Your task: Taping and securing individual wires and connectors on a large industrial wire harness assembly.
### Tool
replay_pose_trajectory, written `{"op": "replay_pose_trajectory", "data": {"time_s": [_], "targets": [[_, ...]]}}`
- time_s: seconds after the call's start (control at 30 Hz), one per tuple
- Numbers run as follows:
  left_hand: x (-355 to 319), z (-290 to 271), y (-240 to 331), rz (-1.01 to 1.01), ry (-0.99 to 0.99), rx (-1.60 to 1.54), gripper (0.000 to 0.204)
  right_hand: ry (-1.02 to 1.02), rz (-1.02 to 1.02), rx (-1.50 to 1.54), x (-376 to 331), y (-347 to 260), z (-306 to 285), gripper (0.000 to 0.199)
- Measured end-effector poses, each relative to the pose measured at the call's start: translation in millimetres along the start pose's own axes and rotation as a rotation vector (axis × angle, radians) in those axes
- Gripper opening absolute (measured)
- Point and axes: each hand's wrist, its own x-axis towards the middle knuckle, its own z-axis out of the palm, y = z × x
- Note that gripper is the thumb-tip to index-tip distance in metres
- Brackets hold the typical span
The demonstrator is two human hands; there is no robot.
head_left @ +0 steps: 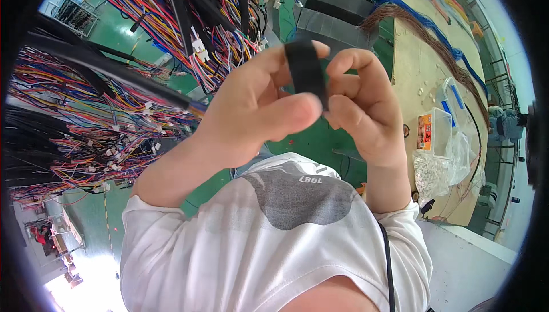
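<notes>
A black roll of tape (305, 70), somewhat blurred, is held up in front of my chest. My left hand (243, 103) is closed on it, thumb on the near side and fingers behind. Just to its right, my right hand (372, 109) has its fingers curled in, with thumb and fingertips close against the roll's right edge. Whether they pinch a loose end of the tape is hidden. Beyond my left hand hang thick bundles of coloured wires (137, 3) with white connectors (199, 50) at their ends.
At right stands a wooden table (412, 49) bearing brown wires (426, 23), blue wires (412, 6), a clear plastic box (440, 132) and a bag of small white parts (430, 170). Grey boxes (337, 17) sit ahead. Black-sleeved cables (103, 60) reach in from the left over the green floor (94, 220).
</notes>
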Motion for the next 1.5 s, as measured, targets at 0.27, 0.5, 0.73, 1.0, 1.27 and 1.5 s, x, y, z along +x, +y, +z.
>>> {"op": "replay_pose_trajectory", "data": {"time_s": [0.27, 0.5, 0.73, 1.0, 1.27, 1.5], "targets": [[7.6, -17.0, 7.8, -0.365, -0.194, 0.204, 0.013, -0.032, 0.012, -0.187, 1.9, -9.0, -0.9, 0.024], [3.1, -16.1, -14.9, 0.654, -0.017, 1.263, 0.017, 0.160, 0.188, -0.204, 4.3, -7.4, 3.8, 0.013], [0.1, -16.8, -23.1, 0.533, 0.042, 1.039, 0.038, 0.107, 0.098, -0.416, 0.5, -3.5, 9.6, 0.015], [4.0, -10.4, 4.4, -0.083, -0.144, 0.014, 0.059, 0.073, -0.357, -0.440, 5.0, 7.4, 16.5, 0.015], [-12.0, -11.8, -6.6, 0.497, -0.034, 0.341, 0.046, 0.291, -0.072, -0.060, -2.0, -13.9, 22.8, 0.014], [-11.5, -11.2, -11.2, 0.284, -0.066, 0.441, 0.015, 0.215, -0.066, -0.105, -3.9, -15.4, 27.0, 0.016]]}}
